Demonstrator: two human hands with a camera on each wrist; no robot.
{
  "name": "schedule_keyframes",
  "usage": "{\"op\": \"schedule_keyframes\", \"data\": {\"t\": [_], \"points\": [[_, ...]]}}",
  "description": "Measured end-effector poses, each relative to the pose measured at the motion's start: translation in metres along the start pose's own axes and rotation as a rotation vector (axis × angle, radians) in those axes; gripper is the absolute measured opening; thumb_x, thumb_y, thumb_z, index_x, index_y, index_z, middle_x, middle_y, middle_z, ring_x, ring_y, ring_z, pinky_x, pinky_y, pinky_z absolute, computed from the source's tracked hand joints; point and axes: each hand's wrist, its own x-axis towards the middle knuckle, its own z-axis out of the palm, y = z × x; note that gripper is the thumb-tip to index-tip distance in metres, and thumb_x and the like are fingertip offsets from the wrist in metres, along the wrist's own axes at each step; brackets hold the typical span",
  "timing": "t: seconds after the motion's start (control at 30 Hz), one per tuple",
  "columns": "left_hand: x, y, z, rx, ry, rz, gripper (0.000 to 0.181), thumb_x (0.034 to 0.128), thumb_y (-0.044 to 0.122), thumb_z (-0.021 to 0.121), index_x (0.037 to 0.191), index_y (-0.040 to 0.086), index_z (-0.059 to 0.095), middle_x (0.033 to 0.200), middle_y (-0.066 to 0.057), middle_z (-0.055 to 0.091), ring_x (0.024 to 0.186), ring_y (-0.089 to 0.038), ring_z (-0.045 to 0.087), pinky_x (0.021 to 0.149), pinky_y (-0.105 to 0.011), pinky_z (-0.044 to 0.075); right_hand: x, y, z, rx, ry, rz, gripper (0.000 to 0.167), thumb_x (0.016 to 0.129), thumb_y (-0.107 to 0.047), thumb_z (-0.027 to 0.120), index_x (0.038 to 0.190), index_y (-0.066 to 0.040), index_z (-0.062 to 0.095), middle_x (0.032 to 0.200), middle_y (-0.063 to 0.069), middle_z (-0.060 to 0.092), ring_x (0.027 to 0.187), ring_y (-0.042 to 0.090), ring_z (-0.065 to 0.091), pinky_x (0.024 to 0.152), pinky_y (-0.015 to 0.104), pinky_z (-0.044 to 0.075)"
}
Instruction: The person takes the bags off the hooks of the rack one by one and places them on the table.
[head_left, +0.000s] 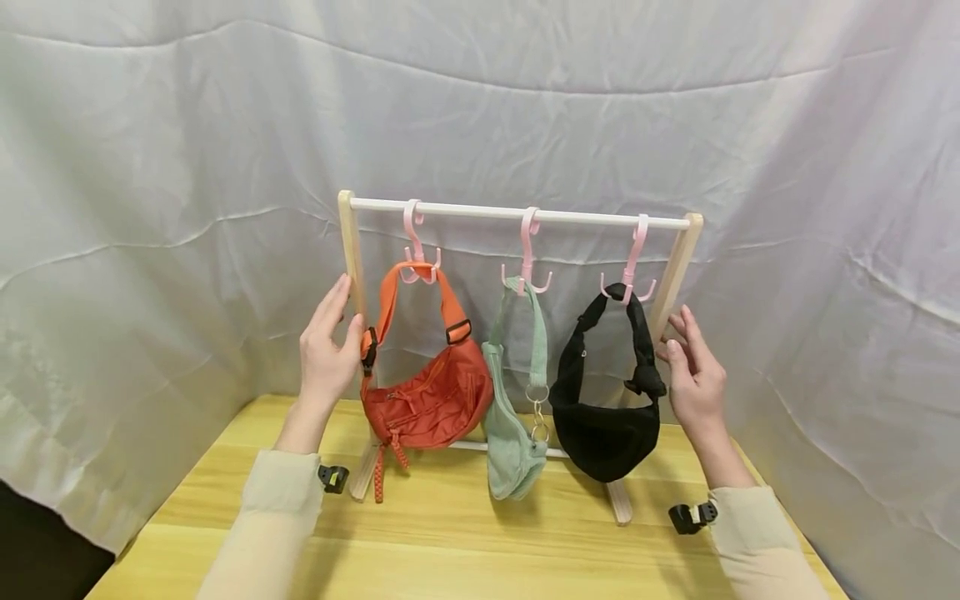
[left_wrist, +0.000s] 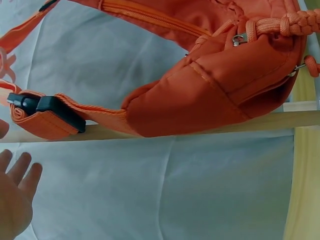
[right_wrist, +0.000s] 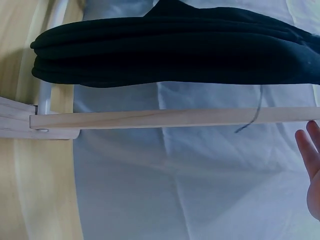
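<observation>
A small clothes rack (head_left: 472, 211) with pale wooden posts carries three shoulder bags on pink hooks (head_left: 527, 242). The red-orange bag (head_left: 438, 400) hangs at the left, a light green bag (head_left: 510, 450) in the middle and a black bag (head_left: 606, 442) at the right. Beside the left post my left hand (head_left: 326, 354) is raised with fingers extended, nearest the red-orange bag's strap buckle; whether it touches the post cannot be told. My right hand (head_left: 697, 379) is at the right post, fingers loosely extended, fingertips at or very near the wood (right_wrist: 175, 118). Neither hand grips anything.
The rack stands on a yellow wooden table (head_left: 450, 550). A grey-white cloth (head_left: 480, 108) forms the backdrop behind and at both sides. A white lower bar (head_left: 468, 446) joins the rack's feet, and a wooden foot (head_left: 619, 502) points forward at the right.
</observation>
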Motion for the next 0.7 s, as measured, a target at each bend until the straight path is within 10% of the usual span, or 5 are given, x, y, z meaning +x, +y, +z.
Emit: {"op": "schedule_keyframes", "data": {"t": [0.7], "points": [[0.028,0.023,-0.017,0.011,0.005,0.161,0.062,0.0874,-0.003,0.076,0.146,-0.003,0.056,0.155,-0.017,0.051,0.145,-0.035,0.047,0.122,-0.042,0.035,0.020,-0.081,-0.001,-0.069,-0.033,-0.284,0.047,0.100,0.005,0.055,0.146,0.013,0.049,0.149,0.034,0.049,0.143,0.027,0.049,0.118,0.027,0.039]]}}
